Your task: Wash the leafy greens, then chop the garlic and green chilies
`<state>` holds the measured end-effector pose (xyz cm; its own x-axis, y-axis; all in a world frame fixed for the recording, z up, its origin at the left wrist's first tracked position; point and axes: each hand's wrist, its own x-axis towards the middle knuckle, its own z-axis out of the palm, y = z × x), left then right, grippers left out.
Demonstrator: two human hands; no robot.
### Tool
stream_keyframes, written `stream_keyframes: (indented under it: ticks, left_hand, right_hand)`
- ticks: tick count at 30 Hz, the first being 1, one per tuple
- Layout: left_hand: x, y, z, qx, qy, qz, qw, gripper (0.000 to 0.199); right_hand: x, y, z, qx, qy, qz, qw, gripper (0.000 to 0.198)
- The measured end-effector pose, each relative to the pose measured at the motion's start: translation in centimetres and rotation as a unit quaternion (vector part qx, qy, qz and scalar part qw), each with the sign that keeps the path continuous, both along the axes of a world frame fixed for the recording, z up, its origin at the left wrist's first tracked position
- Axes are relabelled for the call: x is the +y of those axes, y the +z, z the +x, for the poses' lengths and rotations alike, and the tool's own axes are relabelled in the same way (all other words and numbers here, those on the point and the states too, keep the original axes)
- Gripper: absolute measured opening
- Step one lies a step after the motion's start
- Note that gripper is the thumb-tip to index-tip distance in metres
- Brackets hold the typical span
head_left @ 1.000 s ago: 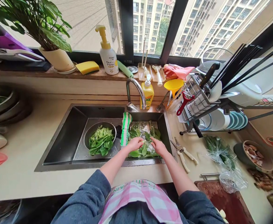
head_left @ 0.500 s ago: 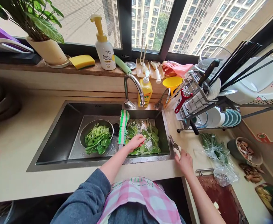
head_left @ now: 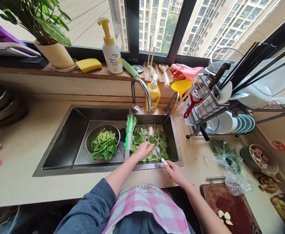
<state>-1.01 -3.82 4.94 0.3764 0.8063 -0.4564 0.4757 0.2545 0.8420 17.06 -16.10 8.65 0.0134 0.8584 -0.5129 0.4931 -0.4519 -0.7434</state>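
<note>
— Where the dark steel sink [head_left: 66, 136] sits at mid-frame, what fills it?

— Its right basin holds wet, glossy leafy greens [head_left: 160, 143] lying loose and flat. Left of them, a round metal bowl [head_left: 93, 136] carries chopped pale-green stems and leaves. A green-and-white striped cloth [head_left: 130, 130], soft and ribbed, hangs over the divider between them.

— And the hands?

— Reaching up from the lower middle, the left hand [head_left: 143, 150] is curled down onto the greens, fingers closed on a bunch of leaves. The right hand [head_left: 175, 170] is lower and to the right, over the sink's front rim, closed around the white handle of a pair of scissors [head_left: 157, 152]. Their thin metal blades slant up-left toward the left hand, over the leaves. Both forearms are bare below rolled blue sleeves.

— Anything else of note?

— A curved chrome tap [head_left: 139, 92] above the basin, with a yellow plastic soap bottle [head_left: 154, 96] just beside it. A wire dish rack [head_left: 213, 104] stands at the right, holding plates and black chopsticks. At lower right lies a reddish cutting board [head_left: 230, 208] with peeled garlic cloves, and crumpled clear plastic above it.
</note>
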Motion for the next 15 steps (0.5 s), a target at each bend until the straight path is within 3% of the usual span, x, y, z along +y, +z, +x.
stream_keyframes:
  ticks: [5, 7, 11, 15]
  left_hand:
    - [0.0, 0.3, 0.4, 0.056, -0.04, 0.101, 0.993, 0.01]
    - [0.0, 0.0, 0.6, 0.058, -0.053, 0.109, 0.991, 0.01]
    - [-0.3, -0.7, 1.2, -0.001, -0.048, 0.026, 0.999, 0.014]
    - [-0.3, -1.2, 1.3, -0.108, 0.021, -0.086, 0.99, 0.015]
  right_hand:
    - [-0.4, -0.2, -0.1, 0.005, -0.004, 0.023, 1.0, 0.038]
    - [-0.7, -0.6, -0.3, -0.01, -0.007, 0.038, 0.999, 0.038]
    - [-1.2, -1.7, -0.9, -0.052, -0.035, 0.044, 0.997, 0.041]
    - [-1.7, -2.7, 0.8, -0.105, -0.059, 0.064, 0.991, 0.042]
